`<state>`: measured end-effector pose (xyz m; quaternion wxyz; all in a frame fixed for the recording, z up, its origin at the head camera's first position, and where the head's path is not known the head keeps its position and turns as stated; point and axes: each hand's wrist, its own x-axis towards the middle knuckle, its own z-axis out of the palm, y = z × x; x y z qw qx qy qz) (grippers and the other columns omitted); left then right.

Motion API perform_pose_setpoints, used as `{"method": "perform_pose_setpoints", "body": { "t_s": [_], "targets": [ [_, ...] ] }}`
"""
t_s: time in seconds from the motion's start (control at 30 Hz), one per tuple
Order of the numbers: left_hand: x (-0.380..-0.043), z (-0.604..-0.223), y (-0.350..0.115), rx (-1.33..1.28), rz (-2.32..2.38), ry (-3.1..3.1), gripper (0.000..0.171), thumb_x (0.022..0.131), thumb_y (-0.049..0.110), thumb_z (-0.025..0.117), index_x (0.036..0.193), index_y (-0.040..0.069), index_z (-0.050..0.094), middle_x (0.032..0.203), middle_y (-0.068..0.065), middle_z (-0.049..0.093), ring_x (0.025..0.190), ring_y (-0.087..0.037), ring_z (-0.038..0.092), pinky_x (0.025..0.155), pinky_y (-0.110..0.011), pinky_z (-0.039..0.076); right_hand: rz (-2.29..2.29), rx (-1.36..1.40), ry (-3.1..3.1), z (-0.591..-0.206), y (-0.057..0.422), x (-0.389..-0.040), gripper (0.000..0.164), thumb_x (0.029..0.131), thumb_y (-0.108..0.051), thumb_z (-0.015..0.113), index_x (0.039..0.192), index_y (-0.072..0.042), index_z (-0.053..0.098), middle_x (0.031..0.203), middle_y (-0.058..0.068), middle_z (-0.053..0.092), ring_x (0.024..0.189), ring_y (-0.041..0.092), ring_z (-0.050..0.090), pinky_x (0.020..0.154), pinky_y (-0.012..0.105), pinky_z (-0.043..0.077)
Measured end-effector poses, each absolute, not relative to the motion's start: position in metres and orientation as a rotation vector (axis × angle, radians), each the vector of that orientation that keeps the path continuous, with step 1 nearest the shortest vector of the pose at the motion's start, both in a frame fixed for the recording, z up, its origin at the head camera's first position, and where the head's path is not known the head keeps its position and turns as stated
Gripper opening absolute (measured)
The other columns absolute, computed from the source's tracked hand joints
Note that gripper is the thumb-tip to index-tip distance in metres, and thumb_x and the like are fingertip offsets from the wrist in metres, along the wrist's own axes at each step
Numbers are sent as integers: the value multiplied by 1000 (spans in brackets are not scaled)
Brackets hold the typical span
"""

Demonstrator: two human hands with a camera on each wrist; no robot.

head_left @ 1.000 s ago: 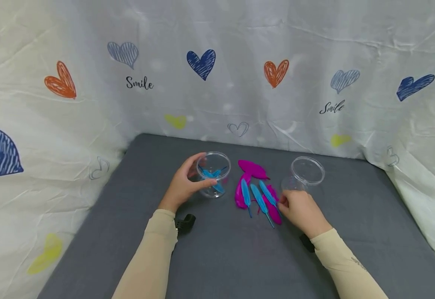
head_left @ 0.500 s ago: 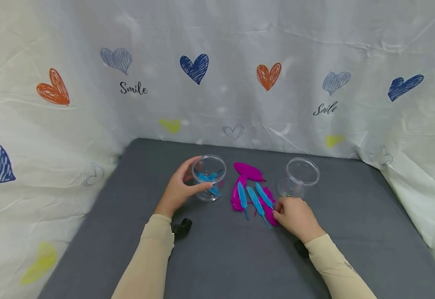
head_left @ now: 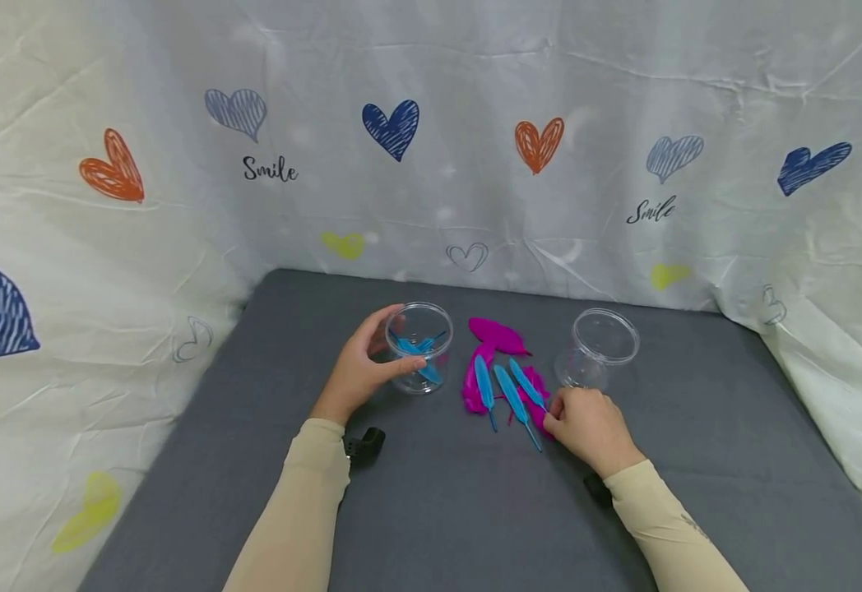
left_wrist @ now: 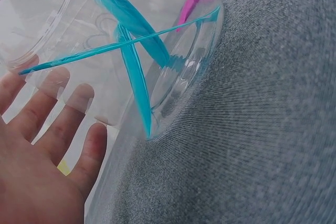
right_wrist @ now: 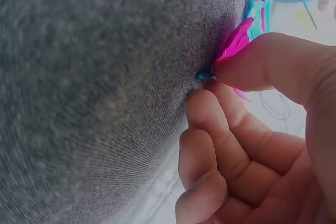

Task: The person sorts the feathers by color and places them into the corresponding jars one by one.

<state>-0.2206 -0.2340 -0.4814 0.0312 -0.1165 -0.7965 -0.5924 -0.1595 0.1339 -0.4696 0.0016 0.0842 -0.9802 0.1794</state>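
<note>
Left hand [head_left: 360, 370]: thumb across the near side, fingers behind, gripping a clear, round plastic jar [head_left: 442, 353]. The jar stood upright on a dark grey, fabric-covered tabletop [head_left: 431, 510].

Contents of that jar: three slender sky-blue feathers [left_wrist: 135, 80], crossed, one quill reaching up towards the rim.

Right hand [head_left: 590, 427]: thumb and forefinger pinching the quill end of a loose sky-blue feather [head_left: 526, 385], the other fingers curled in. A dark blue tip showed beyond the pinch in the right wrist view.

Loose stock, between the two hands: the pinched feather, rightmost of its colour; two more sky-blue feathers [head_left: 508, 390] to its left; and broad, soft magenta feathers [head_left: 496, 335], partly overlapped by the blue.

Second vessel: a matching transparent jar [head_left: 581, 370], upright, just beyond the right hand.

Step in hand, as judged: taking up one blue feather by its quill, the lift apparently not yet made.

Next move, as judged: it called for a light, firm pinch and a clean rise off the magenta feather beneath, lest a neighbour be dragged along, with the gripped jar held steady.
</note>
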Motion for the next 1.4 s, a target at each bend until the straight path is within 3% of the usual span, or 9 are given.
{"method": "perform_pose_setpoints", "body": {
  "t_s": [0.63, 0.97, 1.2, 1.4],
  "targets": [
    [-219, -477, -234, -349, -1839, -2447, 86, 84, 43, 95, 158, 44, 49, 160, -7, 57, 147, -22, 55, 127, -56, 41, 544, 266, -2945, -460, 136, -159, 16, 86, -11, 73, 74, -15, 62, 58, -5, 53, 52, 13, 49, 48, 30, 40],
    [-220, -478, -235, -354, -1841, -2445, 88, 83, 46, 95, 158, 43, 49, 161, -7, 56, 148, -21, 54, 128, -56, 41, 557, 386, -2868, -447, 130, -159, 15, 83, -8, 69, 76, -16, 59, 65, -3, 51, 58, 14, 45, 53, 30, 39],
    [-220, -480, -235, -353, -1828, -2462, 87, 83, 48, 95, 157, 46, 49, 159, 4, 57, 149, -19, 52, 128, -54, 41, 559, 495, -2826, -430, 119, -156, 14, 86, -6, 69, 78, -15, 60, 70, -3, 53, 64, 13, 46, 56, 29, 41],
    [-219, -480, -235, -345, -1827, -2466, 88, 82, 49, 95, 157, 45, 49, 160, 0, 57, 147, -21, 55, 126, -54, 42, 553, 609, -2816, -405, 110, -163, 13, 87, -6, 70, 81, -13, 61, 73, -3, 57, 68, 14, 49, 62, 29, 44]
  ]
}}
